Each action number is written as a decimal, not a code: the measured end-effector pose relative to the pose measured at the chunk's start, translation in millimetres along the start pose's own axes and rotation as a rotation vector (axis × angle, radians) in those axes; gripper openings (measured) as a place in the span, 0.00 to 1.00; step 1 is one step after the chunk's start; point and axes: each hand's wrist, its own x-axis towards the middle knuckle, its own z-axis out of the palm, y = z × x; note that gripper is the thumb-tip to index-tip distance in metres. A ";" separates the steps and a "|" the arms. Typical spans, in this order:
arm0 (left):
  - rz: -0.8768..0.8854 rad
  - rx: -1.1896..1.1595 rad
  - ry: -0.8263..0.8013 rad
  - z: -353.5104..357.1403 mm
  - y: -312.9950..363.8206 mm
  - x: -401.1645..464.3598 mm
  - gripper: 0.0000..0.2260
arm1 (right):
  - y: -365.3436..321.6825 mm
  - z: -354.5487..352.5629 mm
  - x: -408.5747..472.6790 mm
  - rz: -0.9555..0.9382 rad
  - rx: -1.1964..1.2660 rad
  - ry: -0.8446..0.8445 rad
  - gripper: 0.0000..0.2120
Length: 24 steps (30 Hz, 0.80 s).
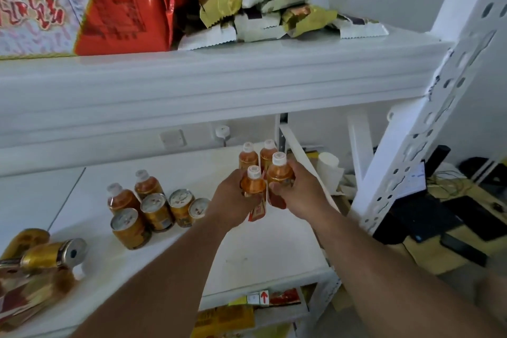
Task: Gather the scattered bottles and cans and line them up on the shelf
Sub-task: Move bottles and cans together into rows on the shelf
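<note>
My left hand point(233, 200) grips an orange tea bottle with a white cap point(253, 182) above the white shelf point(247, 255). My right hand point(299, 192) grips a second such bottle point(279, 170) right beside it. Two more bottles point(248, 156) point(268, 152) stand upright just behind them near the shelf's right rear corner. Left of my hands stand two other bottles point(120, 197) point(146, 182) and several gold cans point(156, 211) in a loose cluster. A gold can point(52, 254) lies on its side at the far left.
Snack bags point(24, 296) lie at the shelf's left front. The upper shelf point(192, 85) carries red and white packages and crumpled wrappers. A perforated white upright point(411, 145) stands at the right, with a desk and dark devices beyond it.
</note>
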 end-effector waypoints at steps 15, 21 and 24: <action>-0.045 0.056 0.045 21.5 -28.5 65.3 0.22 | 85.6 70.6 100.7 0.013 0.084 0.100 0.19; -0.030 -0.005 0.054 29.5 -38.1 77.5 0.21 | 73.3 74.7 97.4 0.004 0.183 0.084 0.10; -0.029 -0.011 0.065 32.5 -44.6 80.5 0.23 | 66.3 70.7 91.8 0.014 0.204 0.122 0.10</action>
